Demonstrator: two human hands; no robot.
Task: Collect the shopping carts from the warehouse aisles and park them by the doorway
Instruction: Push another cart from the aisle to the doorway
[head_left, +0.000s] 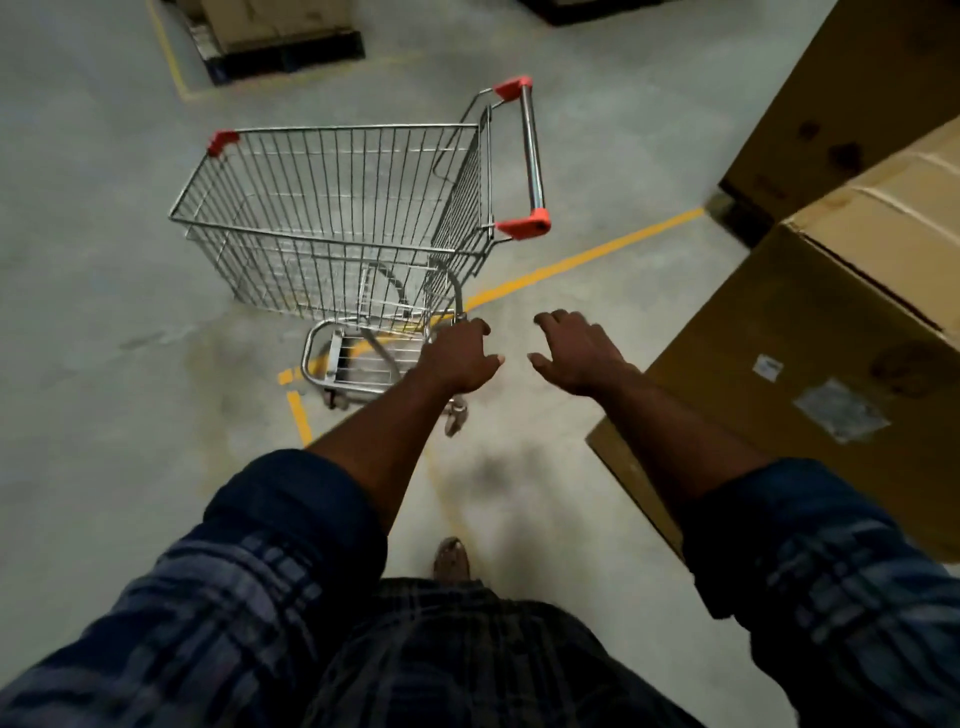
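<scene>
A silver wire shopping cart (337, 218) with red corner caps stands on the concrete floor ahead of me, its basket empty. Its chrome handle bar (532, 150) with red ends is on the cart's right side. Both my arms reach forward. My left hand (460, 358) hangs in front of the cart's lower frame, fingers loosely curled, holding nothing. My right hand (576, 351) is out to the right of it, fingers spread and relaxed, also empty. Neither hand touches the handle bar.
Large cardboard boxes (810, 332) stand close on my right. A pallet with boxes (280, 41) sits at the far left back. Yellow floor lines (582, 260) run under and past the cart. Bare concrete lies to the left.
</scene>
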